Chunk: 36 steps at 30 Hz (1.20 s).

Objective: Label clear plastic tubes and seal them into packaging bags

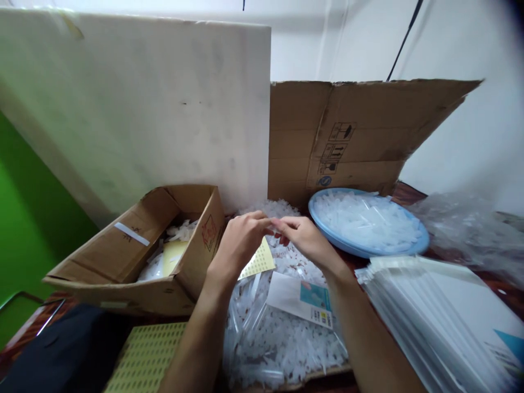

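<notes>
My left hand (246, 236) and my right hand (302, 236) meet at the fingertips above a heap of small clear plastic pieces (282, 344). The fingers of both hands are closed in a pinch; what lies between them is too small or hidden to name. Just below my left hand, a yellow sheet of small round stickers (258, 261) lies on the heap. A white printed card or flat packet (298, 299) with a teal panel rests below my right hand. Longer clear tubes (254, 311) lie among the pieces.
An open cardboard box (196, 273) with papers inside stands left. A blue basin (368, 252) heaped with clear pieces sits right, near stacked white packets (442, 295) and crumpled plastic film (470, 229). A larger sticker sheet (143, 355) and dark cloth (73, 344) lie front left.
</notes>
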Each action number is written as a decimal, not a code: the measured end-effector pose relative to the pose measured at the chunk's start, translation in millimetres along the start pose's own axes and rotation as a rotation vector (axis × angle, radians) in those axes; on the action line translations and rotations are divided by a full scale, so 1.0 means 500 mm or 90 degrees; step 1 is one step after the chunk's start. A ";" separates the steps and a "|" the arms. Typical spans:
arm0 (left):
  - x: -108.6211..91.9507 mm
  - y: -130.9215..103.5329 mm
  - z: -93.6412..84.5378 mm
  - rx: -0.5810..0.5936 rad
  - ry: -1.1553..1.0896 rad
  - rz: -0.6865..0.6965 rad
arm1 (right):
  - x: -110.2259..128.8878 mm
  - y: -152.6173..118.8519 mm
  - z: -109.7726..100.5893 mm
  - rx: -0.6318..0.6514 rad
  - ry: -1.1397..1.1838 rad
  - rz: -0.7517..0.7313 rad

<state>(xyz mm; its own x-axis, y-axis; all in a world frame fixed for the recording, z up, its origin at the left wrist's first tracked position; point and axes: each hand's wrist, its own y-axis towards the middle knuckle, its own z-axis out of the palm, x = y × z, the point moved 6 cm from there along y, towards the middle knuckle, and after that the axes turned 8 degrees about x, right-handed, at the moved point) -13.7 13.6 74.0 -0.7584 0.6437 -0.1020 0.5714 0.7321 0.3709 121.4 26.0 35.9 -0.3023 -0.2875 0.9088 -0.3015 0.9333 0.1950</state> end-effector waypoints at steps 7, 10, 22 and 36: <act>0.089 -0.025 0.117 0.168 -0.106 -0.239 | -0.038 0.003 -0.021 -0.020 -0.069 0.037; 0.128 -0.047 0.179 0.289 -0.076 -0.333 | -0.065 0.005 -0.039 -0.078 -0.052 0.017; 0.099 -0.017 0.075 0.100 -0.424 -0.124 | -0.026 0.007 -0.023 -0.042 0.015 -0.039; 0.001 -0.003 -0.024 -0.284 -0.192 0.078 | 0.013 -0.002 -0.028 -0.054 0.175 -0.111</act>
<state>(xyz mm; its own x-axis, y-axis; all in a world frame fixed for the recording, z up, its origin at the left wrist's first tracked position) -18.8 10.1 84.2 -0.5334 0.8019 -0.2691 0.4127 0.5244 0.7448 132.4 26.2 46.8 0.0064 -0.3867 0.9222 -0.2476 0.8929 0.3761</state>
